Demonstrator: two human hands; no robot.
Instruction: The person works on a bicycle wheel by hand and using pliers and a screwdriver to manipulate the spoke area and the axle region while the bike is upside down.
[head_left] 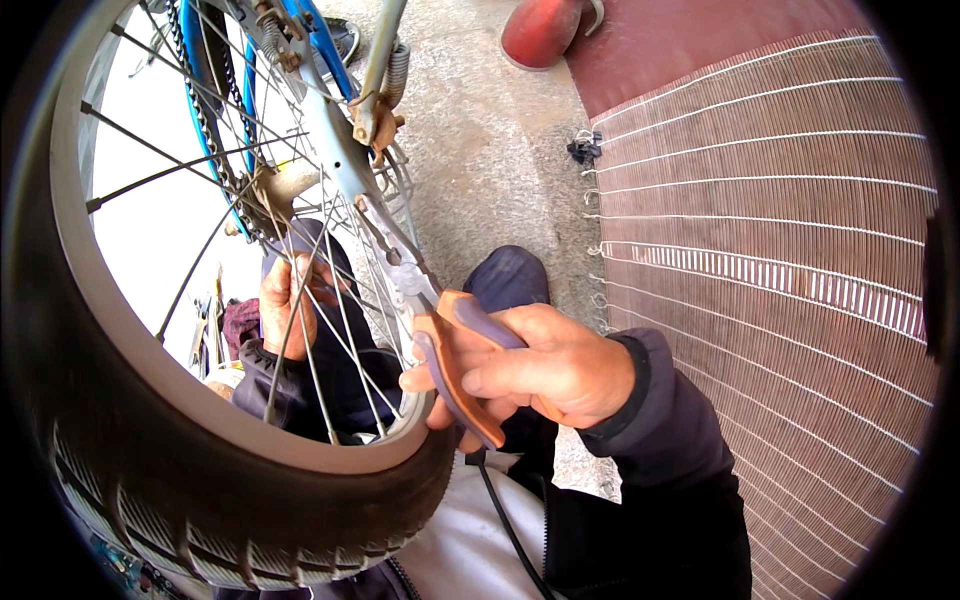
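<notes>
My right hand (560,362) is wrapped round the orange and purple handles of a pair of pliers (432,332). Their metal jaws point up and away, beside the grey frame tube (340,165) of a bicycle. The bicycle's wheel fills the left side, with a black treaded tyre (140,440), a pale rim (215,405) and several thin spokes (185,165). Behind the spokes, below the hub (288,185), my left hand (284,305) has its fingers bent together; spokes partly cover them, so what they pinch cannot be made out.
A chain (190,90) and blue frame parts (325,45) are at upper left. A rusty coil spring (398,75) hangs near the frame. To the right lies a brown slatted mat (770,250) with white cords. A red rounded object (540,35) stands at the top on the concrete floor (470,150).
</notes>
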